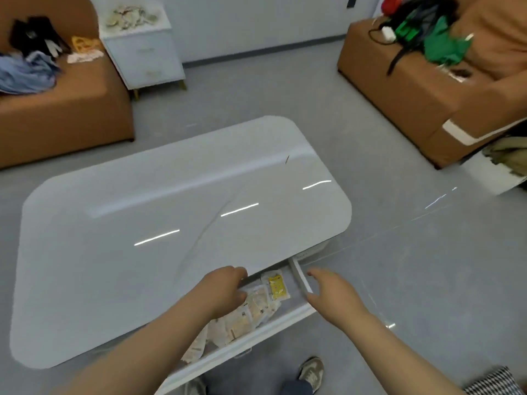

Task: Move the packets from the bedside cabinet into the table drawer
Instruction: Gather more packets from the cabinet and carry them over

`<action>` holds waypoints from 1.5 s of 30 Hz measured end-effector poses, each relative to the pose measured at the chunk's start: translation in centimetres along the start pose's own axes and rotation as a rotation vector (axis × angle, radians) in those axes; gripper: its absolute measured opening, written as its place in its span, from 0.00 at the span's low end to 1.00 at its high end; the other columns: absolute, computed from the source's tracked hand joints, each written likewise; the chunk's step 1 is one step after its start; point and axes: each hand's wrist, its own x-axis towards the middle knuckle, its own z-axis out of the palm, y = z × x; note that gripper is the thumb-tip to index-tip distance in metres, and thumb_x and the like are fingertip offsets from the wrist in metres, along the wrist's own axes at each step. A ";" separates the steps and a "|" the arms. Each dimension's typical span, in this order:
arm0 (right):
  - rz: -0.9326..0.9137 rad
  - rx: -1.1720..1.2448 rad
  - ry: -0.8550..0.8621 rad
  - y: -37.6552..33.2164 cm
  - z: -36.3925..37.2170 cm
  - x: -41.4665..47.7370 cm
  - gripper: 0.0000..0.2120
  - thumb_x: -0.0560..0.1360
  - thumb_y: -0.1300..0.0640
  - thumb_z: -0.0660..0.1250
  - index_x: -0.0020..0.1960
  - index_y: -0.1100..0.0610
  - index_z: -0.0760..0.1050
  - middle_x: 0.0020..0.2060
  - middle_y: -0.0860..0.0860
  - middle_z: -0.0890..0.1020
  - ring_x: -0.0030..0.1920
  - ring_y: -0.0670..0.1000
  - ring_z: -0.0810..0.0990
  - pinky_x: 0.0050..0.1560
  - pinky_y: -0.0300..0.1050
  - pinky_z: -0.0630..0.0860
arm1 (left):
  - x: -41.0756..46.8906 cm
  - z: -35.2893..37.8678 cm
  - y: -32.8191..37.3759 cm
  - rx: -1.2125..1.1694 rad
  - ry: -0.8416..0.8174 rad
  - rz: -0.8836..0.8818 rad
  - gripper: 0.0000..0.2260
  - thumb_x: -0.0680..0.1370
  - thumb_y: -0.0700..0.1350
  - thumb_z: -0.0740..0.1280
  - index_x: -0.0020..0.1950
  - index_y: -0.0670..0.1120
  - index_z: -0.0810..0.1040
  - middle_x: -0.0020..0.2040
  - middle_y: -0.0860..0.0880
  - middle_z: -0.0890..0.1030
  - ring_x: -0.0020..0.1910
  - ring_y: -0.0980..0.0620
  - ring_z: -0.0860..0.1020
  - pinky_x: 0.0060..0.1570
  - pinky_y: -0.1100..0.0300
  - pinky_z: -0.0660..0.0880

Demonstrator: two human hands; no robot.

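Head view | my left hand point(225, 289) rests open on packets point(256, 309) in the open drawer point(302, 280) | right hand point(330, 295) open, empty | more packets on cabinet point(142, 52), I judge.

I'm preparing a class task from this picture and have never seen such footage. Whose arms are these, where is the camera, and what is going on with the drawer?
There is no machine here: a person wears a camera on the head, looking forward and down, so the arms are their own. The left hand reaches into the open drawer of the white table, resting on a row of pale packets; one yellow packet lies at the far end. The right hand hovers open by the drawer's side wall, holding nothing. More packets lie on the white bedside cabinet across the room.
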 end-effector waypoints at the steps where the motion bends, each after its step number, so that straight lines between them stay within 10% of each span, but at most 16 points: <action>1: -0.009 0.002 0.038 1.0 -2.6 -0.6 0.22 0.76 0.57 0.63 0.69 0.55 0.68 0.65 0.52 0.74 0.63 0.52 0.74 0.61 0.43 0.71 | 0.0 -1.5 2.2 0.034 0.029 0.027 0.19 0.78 0.51 0.62 0.69 0.51 0.68 0.64 0.50 0.75 0.60 0.50 0.75 0.59 0.60 0.71; 23: -0.222 -0.309 1.060 12.5 -50.6 -17.3 0.21 0.76 0.49 0.65 0.68 0.49 0.70 0.63 0.46 0.76 0.64 0.48 0.73 0.63 0.44 0.71 | -4.5 -34.8 43.4 0.289 0.905 0.716 0.16 0.79 0.53 0.61 0.67 0.53 0.69 0.62 0.54 0.75 0.59 0.54 0.74 0.59 0.58 0.72; 38: -0.310 -0.323 1.340 15.2 -69.0 -13.5 0.21 0.77 0.46 0.64 0.69 0.46 0.68 0.63 0.40 0.75 0.66 0.42 0.70 0.66 0.39 0.68 | 3.5 -49.1 54.9 0.181 1.199 0.937 0.20 0.79 0.55 0.60 0.71 0.56 0.65 0.65 0.60 0.71 0.61 0.62 0.70 0.46 0.79 0.60; 45: -0.339 -0.354 1.353 16.7 -76.2 -7.3 0.21 0.76 0.46 0.64 0.69 0.47 0.69 0.63 0.41 0.75 0.66 0.42 0.71 0.66 0.39 0.69 | 9.4 -54.2 57.6 0.205 1.248 0.863 0.21 0.79 0.56 0.59 0.72 0.58 0.62 0.69 0.62 0.68 0.43 0.62 0.66 0.50 0.75 0.59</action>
